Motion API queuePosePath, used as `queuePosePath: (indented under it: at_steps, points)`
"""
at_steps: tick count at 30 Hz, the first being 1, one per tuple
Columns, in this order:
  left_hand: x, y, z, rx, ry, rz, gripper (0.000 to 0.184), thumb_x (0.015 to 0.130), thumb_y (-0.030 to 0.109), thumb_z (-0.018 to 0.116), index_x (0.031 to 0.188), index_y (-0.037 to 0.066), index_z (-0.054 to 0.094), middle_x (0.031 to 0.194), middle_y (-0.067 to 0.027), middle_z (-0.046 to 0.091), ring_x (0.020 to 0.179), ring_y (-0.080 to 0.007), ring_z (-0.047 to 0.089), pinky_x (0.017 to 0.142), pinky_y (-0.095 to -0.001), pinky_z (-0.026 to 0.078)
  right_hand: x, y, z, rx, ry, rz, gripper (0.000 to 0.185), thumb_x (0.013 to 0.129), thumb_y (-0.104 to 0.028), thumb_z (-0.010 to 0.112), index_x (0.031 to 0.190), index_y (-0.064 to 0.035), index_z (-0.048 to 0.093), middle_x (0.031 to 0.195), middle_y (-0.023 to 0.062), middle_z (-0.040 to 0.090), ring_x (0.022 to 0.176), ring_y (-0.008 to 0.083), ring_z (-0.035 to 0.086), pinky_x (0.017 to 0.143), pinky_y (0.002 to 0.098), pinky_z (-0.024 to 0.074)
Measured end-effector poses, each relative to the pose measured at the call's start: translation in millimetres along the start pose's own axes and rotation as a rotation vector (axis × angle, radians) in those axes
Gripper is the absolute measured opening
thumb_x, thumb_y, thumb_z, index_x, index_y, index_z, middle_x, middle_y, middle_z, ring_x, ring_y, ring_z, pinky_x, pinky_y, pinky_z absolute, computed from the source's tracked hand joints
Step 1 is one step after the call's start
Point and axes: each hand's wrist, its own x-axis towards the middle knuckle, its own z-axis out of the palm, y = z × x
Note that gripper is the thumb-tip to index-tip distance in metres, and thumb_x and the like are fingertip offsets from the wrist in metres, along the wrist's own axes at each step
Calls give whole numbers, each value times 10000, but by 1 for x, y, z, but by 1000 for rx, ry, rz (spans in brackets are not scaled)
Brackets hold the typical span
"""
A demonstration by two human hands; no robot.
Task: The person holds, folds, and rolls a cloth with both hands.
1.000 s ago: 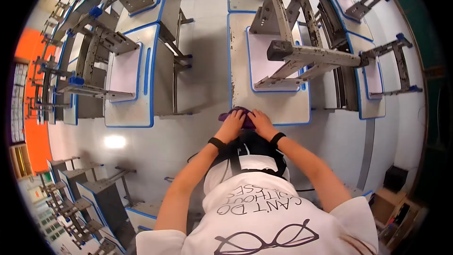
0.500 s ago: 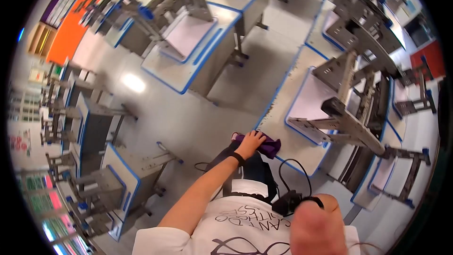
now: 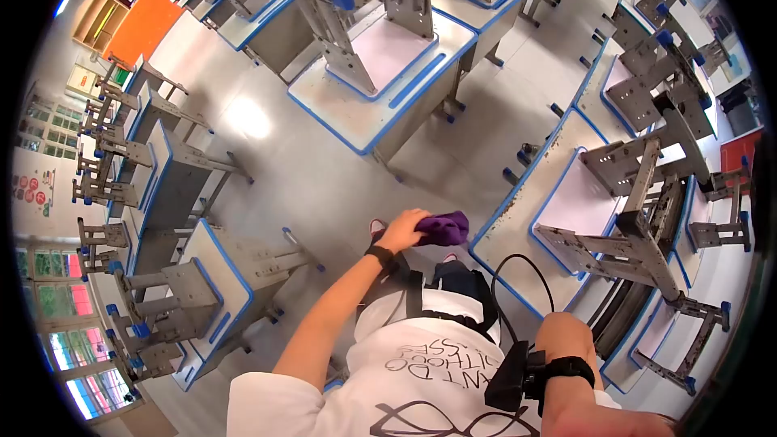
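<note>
My left hand is closed on a bunched purple cloth, which sticks out to the right of its fingers. Hand and cloth appear over the floor in front of my legs, left of the near corner of the right-hand desk. My right arm is bent up close to the camera. Only part of my right hand shows at the bottom edge, and its fingers are out of sight. A black device with a looping black cable sits by the strap on my right wrist.
An upturned chair rests on the right-hand desk, its legs jutting out. Another desk ahead also carries an upturned chair. More desks with chairs line the left, including a near desk. Grey floor runs between the rows.
My left hand has drawn the purple cloth leftward, away from the right-hand desk's corner. The view has shifted, and my right hand has dropped toward the bottom edge.
</note>
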Motion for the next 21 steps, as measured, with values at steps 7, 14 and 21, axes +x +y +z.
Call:
queuePosePath:
  at_steps: [7, 14, 21]
  points:
    - [-14, -59, -126, -61, 216, -100, 408, 703, 64, 747, 1086, 36, 613, 1026, -149, 631, 1004, -371, 587, 877, -418, 470, -11, 59, 80, 64, -168, 86, 235, 916, 34, 510, 1124, -37, 427, 925, 30, 422, 724, 119, 437, 614, 261, 371]
    - [-33, -126, -215, -55, 261, -209, 390, 704, 61, 738, 1076, 47, 623, 1077, -159, 631, 1031, -377, 576, 897, -419, 465, -37, 154, 169, 193, -133, -22, 263, 891, 61, 505, 1139, 4, 441, 985, 57, 416, 748, 140, 445, 611, 279, 390]
    - [-29, -163, -259, -47, 205, -198, 407, 687, 56, 741, 1077, 49, 626, 1025, -146, 638, 1016, -373, 570, 905, -435, 459, -76, 232, 217, 45, 57, -275, 246, 871, -33, 562, 1106, -26, 488, 1012, 55, 456, 766, 181, 514, 612, 313, 434]
